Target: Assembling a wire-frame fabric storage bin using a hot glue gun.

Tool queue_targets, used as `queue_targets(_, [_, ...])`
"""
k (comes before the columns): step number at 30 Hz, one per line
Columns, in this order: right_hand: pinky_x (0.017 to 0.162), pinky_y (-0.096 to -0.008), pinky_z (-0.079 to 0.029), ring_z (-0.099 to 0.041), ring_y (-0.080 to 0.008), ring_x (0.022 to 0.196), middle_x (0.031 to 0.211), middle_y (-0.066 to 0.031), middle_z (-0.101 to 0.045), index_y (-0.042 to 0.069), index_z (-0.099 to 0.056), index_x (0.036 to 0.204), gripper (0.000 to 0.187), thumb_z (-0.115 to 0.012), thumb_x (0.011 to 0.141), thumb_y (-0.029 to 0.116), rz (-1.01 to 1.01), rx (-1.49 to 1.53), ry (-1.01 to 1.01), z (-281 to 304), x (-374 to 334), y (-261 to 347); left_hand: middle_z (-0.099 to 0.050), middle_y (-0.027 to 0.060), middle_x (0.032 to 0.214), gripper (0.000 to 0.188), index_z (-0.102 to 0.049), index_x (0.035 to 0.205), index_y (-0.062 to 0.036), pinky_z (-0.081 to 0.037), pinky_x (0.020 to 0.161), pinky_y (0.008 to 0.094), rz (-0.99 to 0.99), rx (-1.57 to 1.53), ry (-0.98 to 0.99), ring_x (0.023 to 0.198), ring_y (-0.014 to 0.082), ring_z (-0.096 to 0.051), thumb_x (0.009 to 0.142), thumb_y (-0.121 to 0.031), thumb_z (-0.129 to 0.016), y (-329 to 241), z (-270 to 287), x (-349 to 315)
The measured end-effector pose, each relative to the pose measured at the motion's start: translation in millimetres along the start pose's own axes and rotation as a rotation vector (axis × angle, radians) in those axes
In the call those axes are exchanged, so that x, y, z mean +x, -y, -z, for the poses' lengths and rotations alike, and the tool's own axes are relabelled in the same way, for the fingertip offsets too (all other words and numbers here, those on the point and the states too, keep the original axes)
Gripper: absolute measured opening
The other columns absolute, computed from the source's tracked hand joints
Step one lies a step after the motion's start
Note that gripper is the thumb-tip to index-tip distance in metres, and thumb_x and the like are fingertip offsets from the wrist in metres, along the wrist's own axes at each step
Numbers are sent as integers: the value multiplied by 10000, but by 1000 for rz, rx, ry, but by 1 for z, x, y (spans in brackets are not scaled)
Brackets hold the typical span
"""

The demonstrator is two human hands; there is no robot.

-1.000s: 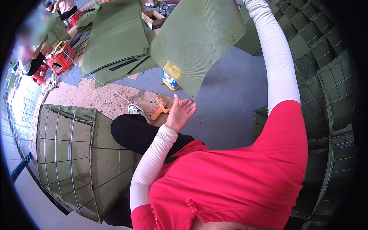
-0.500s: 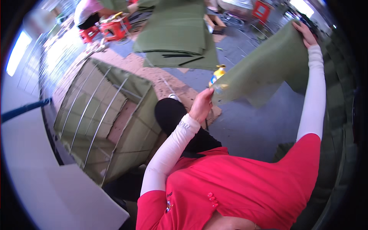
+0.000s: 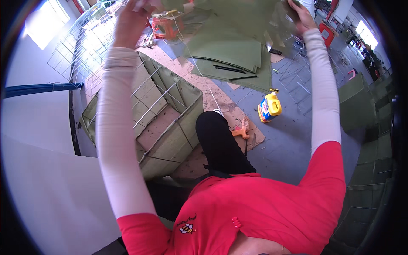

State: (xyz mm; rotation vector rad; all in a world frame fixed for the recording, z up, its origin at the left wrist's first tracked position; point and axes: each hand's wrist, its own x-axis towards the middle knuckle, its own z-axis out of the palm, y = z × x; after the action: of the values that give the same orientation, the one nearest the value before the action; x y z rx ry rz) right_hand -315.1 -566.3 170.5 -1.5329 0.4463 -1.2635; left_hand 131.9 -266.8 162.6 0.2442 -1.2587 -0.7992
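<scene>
A thin olive-green sheet (image 3: 244, 19) is stretched between my raised hands at the top edge. My right hand (image 3: 304, 18) is closed on its right side. My left hand (image 3: 131, 21) is up at its left side, closed on the sheet; motion blurs its fingers and the picture edge cuts them off. Below my left forearm, partly hidden by it, stands a wire-frame box (image 3: 180, 134) covered in green fabric, with bare metal rods across its open side. My bent knee is beside the box.
A stack of green sheets (image 3: 229, 53) with black strips (image 3: 229, 69) lies ahead. A yellow-and-blue jug (image 3: 270, 108) stands on the grey floor. An orange glue gun (image 3: 243, 128) rests on cardboard (image 3: 256, 137). Green fabric-covered boxes (image 3: 359, 102) line the right; wire grids (image 3: 80, 46) are at far left.
Both hands have lifted the green sheet upward and away, my left hand moving far left. The jug and glue gun now show fully. The view has shifted.
</scene>
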Motion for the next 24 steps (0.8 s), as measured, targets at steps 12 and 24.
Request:
queue_targets(12, [672,-304,-537,-629,-147,747,919,-84,-639,-15,-545,1019,311,-672,802,167,-597,29,170,-112,-45,-168,-611,129,944,156,-547,933,9,-516,835,356,764,352,-607,882,235,-614,860,-128,-528,-82,76,-87])
queue_targets(24, [717,-302,-515,-607,-167,836,1099,-135,-573,-32,-182,1378,777,-674,793,110,-480,482,200,-256,-51,-234,-647,63,899,159,-609,948,-24,-494,666,225,623,885,-721,791,126,-624,851,-141,-563,-155,128,-130])
